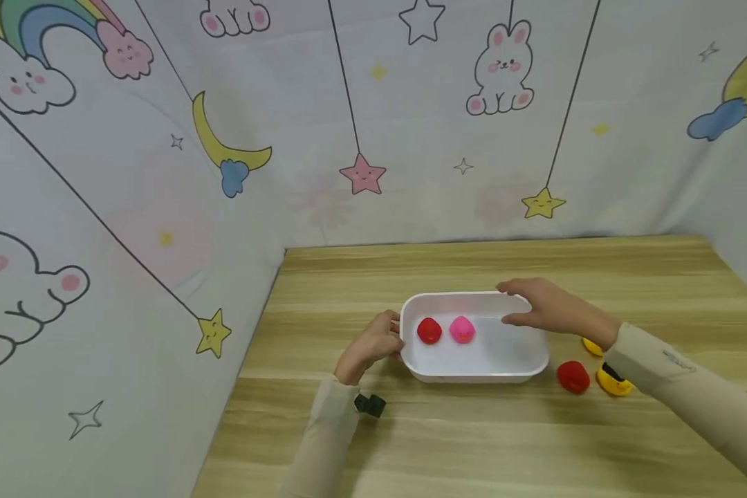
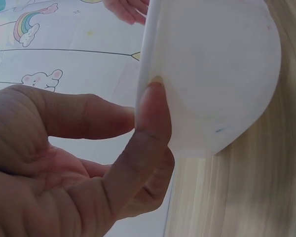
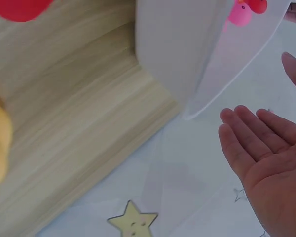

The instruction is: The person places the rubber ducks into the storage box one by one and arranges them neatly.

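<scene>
Sleeves (image 1: 320,443) overhang a woodgrain table (image 1: 473,439) beside printed cloth (image 1: 423,124), left hand (image 1: 371,346) pinching a tub (image 1: 473,377), right hand (image 1: 544,306) uncurled.

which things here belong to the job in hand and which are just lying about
Likely in the job:
white tub, pinched by the left hand, right hand near it
inner red toy
pink duck

Lying about for now, perhaps also wanted:
outer red toy
nearer yellow toy
farther yellow toy
</scene>
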